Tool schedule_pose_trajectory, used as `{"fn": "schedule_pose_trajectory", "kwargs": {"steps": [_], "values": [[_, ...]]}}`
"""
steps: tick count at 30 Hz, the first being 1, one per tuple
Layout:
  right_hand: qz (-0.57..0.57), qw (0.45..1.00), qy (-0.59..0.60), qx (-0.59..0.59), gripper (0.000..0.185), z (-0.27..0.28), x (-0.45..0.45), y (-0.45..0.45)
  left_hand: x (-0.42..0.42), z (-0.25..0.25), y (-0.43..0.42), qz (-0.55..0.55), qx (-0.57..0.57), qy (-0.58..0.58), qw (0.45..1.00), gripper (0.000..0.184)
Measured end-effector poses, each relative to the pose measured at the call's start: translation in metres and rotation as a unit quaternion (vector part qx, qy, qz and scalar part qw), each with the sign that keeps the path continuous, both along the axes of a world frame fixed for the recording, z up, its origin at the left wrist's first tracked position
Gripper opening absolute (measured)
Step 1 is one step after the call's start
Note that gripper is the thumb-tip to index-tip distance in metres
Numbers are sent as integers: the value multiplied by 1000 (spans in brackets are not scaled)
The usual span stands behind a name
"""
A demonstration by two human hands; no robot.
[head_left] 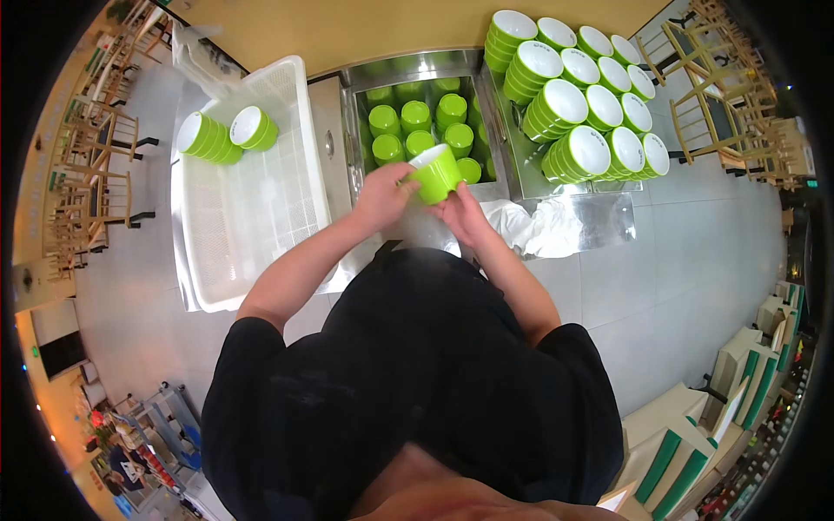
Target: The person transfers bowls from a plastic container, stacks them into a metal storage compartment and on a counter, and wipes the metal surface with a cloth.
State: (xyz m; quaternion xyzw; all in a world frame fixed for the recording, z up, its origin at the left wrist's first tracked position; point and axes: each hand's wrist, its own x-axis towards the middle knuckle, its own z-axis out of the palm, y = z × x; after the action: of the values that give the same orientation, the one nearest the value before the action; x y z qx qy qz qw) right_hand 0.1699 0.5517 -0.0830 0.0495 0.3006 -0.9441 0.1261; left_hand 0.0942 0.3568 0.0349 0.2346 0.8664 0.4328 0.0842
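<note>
Tilted between my two hands is a cup (437, 178), bright green outside and white inside. My left hand (382, 198) grips its left side near the rim, fingers curled. From below and the right, my right hand (465, 215) holds its lower part. The cup is just over the near edge of a steel-rimmed bin (352, 130), where several green cups (415, 116) stand upside down in rows. Near my right hand lies a crumpled white cloth (534, 227).
A white perforated plastic crate (317, 174) on the left contains two stacks of green cups (208, 139). On the steel surface to the right stand several tall stacks of cups (578, 152), white insides showing. Wooden chairs (708, 113) and benches (669, 460) are farther out.
</note>
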Motion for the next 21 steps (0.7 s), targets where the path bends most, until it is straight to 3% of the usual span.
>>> {"fn": "schedule_pose_trajectory", "kwargs": {"steps": [1, 3, 9, 13, 15, 16, 21], "values": [[3, 1000, -4, 2, 67, 4, 3, -1, 7, -5, 4, -21, -2, -17, 1000, 19], [6, 993, -39, -112, 68, 15, 13, -1, 19, -10, 9, -38, -3, -38, 999, 19], [-20, 995, -89, -44, 64, 2, 29, 8, 29, -8, -1, -131, 16, 2, 991, 23], [-31, 990, -136, -8, 61, -30, 16, 27, 24, 7, -46, -54, -74, 133, 987, 36], [-47, 980, -153, 120, 60, -40, 9, 38, 23, 14, -70, 27, -150, 212, 965, 44], [-55, 980, -138, 130, 61, -25, 4, 38, 23, 17, -79, 58, -184, 230, 954, 49], [-40, 936, -150, 315, 78, -33, -42, 37, 24, -4, -104, 162, -161, 181, 956, 68]]}}
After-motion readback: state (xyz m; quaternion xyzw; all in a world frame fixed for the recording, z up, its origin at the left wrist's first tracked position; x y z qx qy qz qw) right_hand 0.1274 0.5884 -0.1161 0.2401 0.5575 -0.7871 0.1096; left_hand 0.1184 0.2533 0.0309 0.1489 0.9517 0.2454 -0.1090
